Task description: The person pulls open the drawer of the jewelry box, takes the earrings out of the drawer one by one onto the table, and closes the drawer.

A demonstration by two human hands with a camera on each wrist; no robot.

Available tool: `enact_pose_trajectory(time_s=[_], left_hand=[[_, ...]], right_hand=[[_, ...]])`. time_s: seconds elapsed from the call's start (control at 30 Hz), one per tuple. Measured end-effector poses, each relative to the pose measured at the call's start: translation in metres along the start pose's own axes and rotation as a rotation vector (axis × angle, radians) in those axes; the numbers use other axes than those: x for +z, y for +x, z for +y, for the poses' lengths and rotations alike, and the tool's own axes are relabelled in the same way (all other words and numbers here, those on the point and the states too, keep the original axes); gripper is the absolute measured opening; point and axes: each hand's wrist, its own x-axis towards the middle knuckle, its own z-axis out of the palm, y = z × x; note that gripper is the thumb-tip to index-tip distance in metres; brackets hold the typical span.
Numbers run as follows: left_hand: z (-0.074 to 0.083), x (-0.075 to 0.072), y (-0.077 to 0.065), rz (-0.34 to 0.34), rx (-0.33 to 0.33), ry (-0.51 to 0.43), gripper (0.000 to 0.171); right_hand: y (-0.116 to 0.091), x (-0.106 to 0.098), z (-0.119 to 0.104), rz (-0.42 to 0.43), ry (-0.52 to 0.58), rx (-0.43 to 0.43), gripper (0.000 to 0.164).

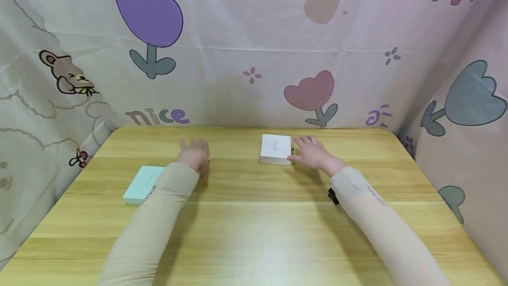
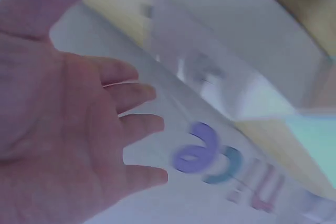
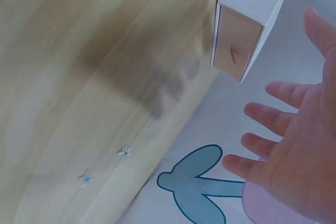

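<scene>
My left hand (image 1: 194, 156) is over the far left of the table, fingers spread and blurred. In the left wrist view its palm shows with straight fingers. A blurred, see-through thing (image 2: 205, 72) fills the upper right there; its kind is unclear. At the far middle lies a white box (image 1: 275, 148) with faint print on its lid. My right hand (image 1: 311, 151) is beside the box's right side, fingers extended and thumb near the corner. The right wrist view shows the box's tan drawer end (image 3: 239, 43) with a small ribbon pull.
A mint-green box (image 1: 144, 183) lies at the left, partly behind the left sleeve. Next to the right sleeve is a small black object (image 1: 333, 196). Two shiny star-shaped pieces (image 3: 124, 152) lie on the wooden table (image 1: 254, 233). Printed cloth (image 1: 222, 21) hangs behind and at the sides.
</scene>
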Motion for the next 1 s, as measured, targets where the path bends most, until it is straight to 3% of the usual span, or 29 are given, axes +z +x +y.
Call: enact_pose_trajectory(time_s=[0.17, 0.33, 0.43, 0.67, 0.83, 1.0], left_hand=[[-0.026, 0.006, 0.000, 0.055, 0.069, 0.025, 0.079], [-0.032, 0.010, 0.005, 0.084, 0.139, -0.088, 0.079], [-0.026, 0.013, 0.008, 0.080, 0.187, -0.124, 0.079], [-0.006, 0.018, 0.013, 0.110, 0.295, -0.115, 0.080], [0.008, 0.016, 0.011, 0.110, 0.303, -0.111, 0.078], [0.020, 0.016, 0.012, 0.107, 0.304, -0.046, 0.076]], right_hand=[[-0.007, -0.001, 0.002, 0.019, 0.002, -0.019, 0.070], [-0.012, -0.002, 0.008, 0.023, -0.030, -0.008, 0.063], [-0.014, -0.001, 0.012, 0.014, -0.036, 0.008, 0.061], [-0.018, -0.002, 0.022, 0.001, -0.032, 0.027, 0.059], [-0.022, -0.005, 0.030, 0.010, -0.048, 0.036, 0.057], [-0.026, -0.006, 0.034, 0.001, -0.039, 0.041, 0.057]])
